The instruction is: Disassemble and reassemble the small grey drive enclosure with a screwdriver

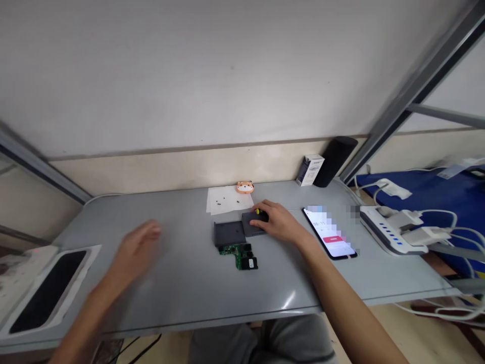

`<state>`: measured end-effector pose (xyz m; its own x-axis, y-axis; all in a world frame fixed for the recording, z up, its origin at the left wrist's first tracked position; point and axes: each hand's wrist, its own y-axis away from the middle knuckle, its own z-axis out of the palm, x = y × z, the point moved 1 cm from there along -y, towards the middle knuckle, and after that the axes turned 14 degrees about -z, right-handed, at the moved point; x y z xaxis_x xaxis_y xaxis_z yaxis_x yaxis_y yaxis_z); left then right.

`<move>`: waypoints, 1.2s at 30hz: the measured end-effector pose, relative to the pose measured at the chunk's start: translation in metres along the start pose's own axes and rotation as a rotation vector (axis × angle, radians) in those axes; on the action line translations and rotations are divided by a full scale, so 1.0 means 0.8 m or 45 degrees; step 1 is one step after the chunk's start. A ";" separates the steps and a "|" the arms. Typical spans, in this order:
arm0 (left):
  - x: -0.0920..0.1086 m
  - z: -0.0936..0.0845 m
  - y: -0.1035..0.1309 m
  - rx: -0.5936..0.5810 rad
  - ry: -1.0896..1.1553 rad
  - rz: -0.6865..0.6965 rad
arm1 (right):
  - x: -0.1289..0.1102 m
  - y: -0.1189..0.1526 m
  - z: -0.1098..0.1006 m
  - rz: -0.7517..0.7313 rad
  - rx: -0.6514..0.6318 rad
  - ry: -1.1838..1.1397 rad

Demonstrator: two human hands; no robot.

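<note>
Head feed, from my remote station: I have my right hand (278,222) over the right-hand dark gray casing half (250,229), thumb tip touching its upper face; a small yellow-and-black piece (258,211) shows between thumb and forefinger, and I cannot tell whether the fingers pinch it, grip the casing or merely rest there; my left hand (138,247) hangs over the left part of the gray tabletop (182,283), blurred, fingers loosely extended, nothing visible in it; the second casing half (229,233), its shallow interior facing up, lies immediately left of the first, edges apparently touching; the green circuit board (238,258), bearing black components (249,263), lies at the near side of that second half; farther back, white paper sheets (229,207) carry several dark specks (219,204), too small to identify; an orange animal-faced case (245,187) sits at the paper's far right corner; right of my right hand, a lit smartphone (329,235) lies face up, part of its screen pixelated; to its right stands a multi-port charging hub (390,235) with white plugs (426,235).
</note>
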<state>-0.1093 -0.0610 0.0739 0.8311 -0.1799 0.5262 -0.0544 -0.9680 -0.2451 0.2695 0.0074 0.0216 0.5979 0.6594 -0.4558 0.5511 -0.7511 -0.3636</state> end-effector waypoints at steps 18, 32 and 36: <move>0.039 0.141 -0.058 -0.269 0.168 0.161 | 0.012 0.004 0.005 0.035 0.101 0.083; 0.033 0.140 -0.053 -0.165 0.119 -0.116 | -0.028 0.012 -0.020 -0.045 0.079 0.004; 0.025 0.137 -0.051 -0.209 0.116 -0.210 | -0.069 0.047 -0.006 -0.217 -0.040 0.003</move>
<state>-0.0297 -0.0058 0.0052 0.7834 -0.0248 0.6210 -0.0173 -0.9997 -0.0181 0.2596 -0.0569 0.0367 0.4955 0.7771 -0.3880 0.6626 -0.6270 -0.4096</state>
